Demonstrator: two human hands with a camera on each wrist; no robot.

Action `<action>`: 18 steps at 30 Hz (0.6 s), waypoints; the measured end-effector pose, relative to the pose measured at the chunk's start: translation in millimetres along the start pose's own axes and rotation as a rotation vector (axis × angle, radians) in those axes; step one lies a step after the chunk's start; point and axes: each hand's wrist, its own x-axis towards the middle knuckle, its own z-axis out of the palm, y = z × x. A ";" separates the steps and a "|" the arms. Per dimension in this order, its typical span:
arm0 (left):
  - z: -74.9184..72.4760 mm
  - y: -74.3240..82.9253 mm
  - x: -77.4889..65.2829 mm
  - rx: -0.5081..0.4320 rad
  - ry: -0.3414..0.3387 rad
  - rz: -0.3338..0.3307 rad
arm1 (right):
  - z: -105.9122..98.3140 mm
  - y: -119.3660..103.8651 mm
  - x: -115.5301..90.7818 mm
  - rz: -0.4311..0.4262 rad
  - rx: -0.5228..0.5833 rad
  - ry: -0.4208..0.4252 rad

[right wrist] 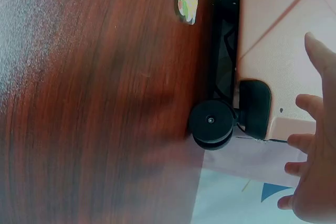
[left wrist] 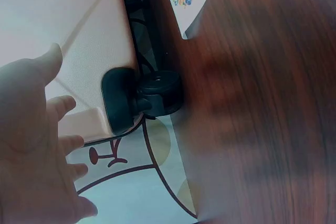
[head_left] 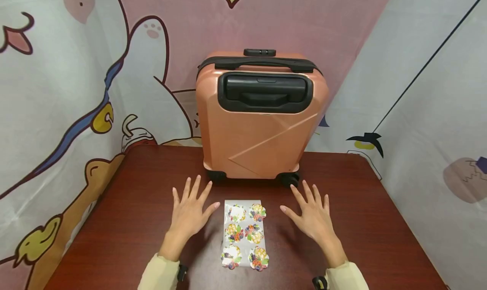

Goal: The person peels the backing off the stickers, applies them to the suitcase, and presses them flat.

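Between the two hands lies a sheet of flower stickers (head_left: 245, 222), several floral clusters on a pale backing, flat on the table. My left hand (head_left: 189, 212) hovers to its left with fingers spread, holding nothing. On the other side my right hand (head_left: 313, 218) is spread the same way, also with nothing in it. Behind them a peach-coloured suitcase (head_left: 258, 142) stands upright, its black handle (head_left: 266, 91) facing up front. Its black wheels (left wrist: 160, 93) rest at the table's far part; another wheel (right wrist: 211, 121) shows in the right wrist view.
The dark reddish-brown wooden table (head_left: 125, 239) spans the space below. A cloth backdrop (head_left: 323, 23) with cartoon animals hangs close behind the suitcase and along both sides. Dark wrist straps (head_left: 182, 273) sit at the cream sleeves.
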 end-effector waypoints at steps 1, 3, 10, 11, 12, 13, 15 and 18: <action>0.1 -0.6 0.4 -0.013 -0.005 0.001 | 0.2 0.4 0.0 0.000 0.012 0.001; 0.8 -2.2 1.6 -0.043 -0.019 0.006 | 0.8 1.1 0.5 0.002 0.044 0.003; 11.7 -6.9 8.7 -0.262 -0.100 0.023 | 14.4 1.1 4.5 -0.020 0.250 -0.018; 14.7 -6.7 10.0 -0.306 -0.115 0.018 | 17.7 0.2 5.7 -0.026 0.293 -0.030; 18.2 -6.5 11.4 -0.345 -0.128 0.016 | 21.4 -0.7 7.2 -0.030 0.337 -0.044; 22.1 -6.1 12.9 -0.386 -0.144 0.009 | 25.1 -1.9 8.8 -0.032 0.383 -0.060; 29.9 -4.7 15.7 -0.466 -0.164 -0.005 | 33.1 -5.1 12.4 -0.021 0.470 -0.102; 42.9 -2.3 19.5 -0.548 -0.182 -0.017 | 45.7 -10.6 17.7 0.019 0.564 -0.154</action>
